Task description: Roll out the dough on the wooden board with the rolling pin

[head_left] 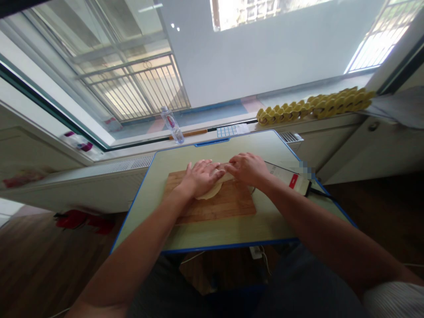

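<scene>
A pale, flat piece of dough (211,193) lies on a wooden cutting board (221,208), partly hidden under my hands. My left hand (202,176) rests over its left part with the fingers stretched out. At the upper right edge of the dough, my right hand (248,168) has its fingers bent and appears to pinch that edge; the fingertips are partly hidden. The board sits on a light green table (185,236) with a blue rim.
Right of the board, a phone or tablet (285,176) with a lit screen lies beneath my right forearm. Along the windowsill are a clear plastic bottle (172,125), a wooden stick (195,132) and yellow egg trays (314,107). A radiator (119,179) runs below the sill.
</scene>
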`<state>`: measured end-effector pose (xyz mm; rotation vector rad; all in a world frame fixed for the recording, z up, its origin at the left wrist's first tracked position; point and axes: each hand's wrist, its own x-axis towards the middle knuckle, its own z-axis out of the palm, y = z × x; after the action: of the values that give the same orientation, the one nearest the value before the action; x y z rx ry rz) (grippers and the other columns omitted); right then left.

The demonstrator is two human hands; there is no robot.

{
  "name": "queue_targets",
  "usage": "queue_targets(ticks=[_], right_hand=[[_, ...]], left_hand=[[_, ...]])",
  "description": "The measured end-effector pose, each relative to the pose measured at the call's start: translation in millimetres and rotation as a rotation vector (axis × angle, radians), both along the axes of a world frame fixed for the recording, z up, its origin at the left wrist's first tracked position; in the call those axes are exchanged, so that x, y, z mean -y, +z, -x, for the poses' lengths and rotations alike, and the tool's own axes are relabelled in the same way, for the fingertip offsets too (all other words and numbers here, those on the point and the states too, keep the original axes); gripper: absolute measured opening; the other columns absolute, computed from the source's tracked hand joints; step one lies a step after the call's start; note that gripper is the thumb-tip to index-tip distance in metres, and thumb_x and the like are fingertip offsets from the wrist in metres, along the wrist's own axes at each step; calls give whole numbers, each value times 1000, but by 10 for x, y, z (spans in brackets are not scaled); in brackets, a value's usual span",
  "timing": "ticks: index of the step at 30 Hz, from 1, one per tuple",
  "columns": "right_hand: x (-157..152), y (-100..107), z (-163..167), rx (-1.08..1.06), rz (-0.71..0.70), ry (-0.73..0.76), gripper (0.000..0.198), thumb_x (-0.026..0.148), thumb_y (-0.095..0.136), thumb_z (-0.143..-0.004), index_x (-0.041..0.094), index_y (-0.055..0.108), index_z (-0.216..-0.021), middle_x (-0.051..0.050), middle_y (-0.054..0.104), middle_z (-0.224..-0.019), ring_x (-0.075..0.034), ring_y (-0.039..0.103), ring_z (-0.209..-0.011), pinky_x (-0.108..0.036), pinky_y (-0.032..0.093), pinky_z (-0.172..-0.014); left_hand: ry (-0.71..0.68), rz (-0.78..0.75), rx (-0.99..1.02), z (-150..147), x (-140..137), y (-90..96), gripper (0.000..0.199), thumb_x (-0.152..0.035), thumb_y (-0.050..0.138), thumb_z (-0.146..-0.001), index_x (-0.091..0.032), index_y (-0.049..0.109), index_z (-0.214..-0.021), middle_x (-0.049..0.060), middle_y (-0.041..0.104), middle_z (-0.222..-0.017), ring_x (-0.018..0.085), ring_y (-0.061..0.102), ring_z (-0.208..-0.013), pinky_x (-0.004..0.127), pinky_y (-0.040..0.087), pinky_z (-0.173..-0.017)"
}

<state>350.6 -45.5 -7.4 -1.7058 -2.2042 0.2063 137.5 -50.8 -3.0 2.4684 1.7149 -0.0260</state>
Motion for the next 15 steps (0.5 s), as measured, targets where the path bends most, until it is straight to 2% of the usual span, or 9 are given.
queue_targets(ticks=[5,9,12,15], right_hand=[[-9,-7,2,3,-16,0,47,61,48,-101,30,82,-110,-6,80,-115,-26,67,-110,-34,45,-94],[-13,-7,2,6,-27,-3,44,57,49,-101,29,82,-108,-6,80,-113,-26,68,-108,-34,45,-93],[-17,-16,4,6,-35,-7,43,57,50,-101,30,83,-106,-5,80,-112,-26,68,-106,-34,45,-93],[-16,-23,9,3,-30,-4,43,57,50,-100,30,82,-107,-6,80,-112,-26,68,-107,-34,46,-92]], left_hand=[[-23,-23,-3,47,-201,20,69,-71,17,-105,-35,53,-152,4,48,-166,29,38,-155,63,25,-127],[-63,-90,-39,90,-295,12,56,-53,22,-111,-31,58,-148,7,55,-160,26,46,-149,54,37,-122],[-113,-126,-80,98,-267,-5,50,-45,27,-111,-32,59,-147,8,58,-156,28,50,-145,53,43,-118],[-43,-112,-58,67,-153,-30,54,-53,25,-110,-32,58,-148,8,54,-160,29,47,-148,57,40,-120]])
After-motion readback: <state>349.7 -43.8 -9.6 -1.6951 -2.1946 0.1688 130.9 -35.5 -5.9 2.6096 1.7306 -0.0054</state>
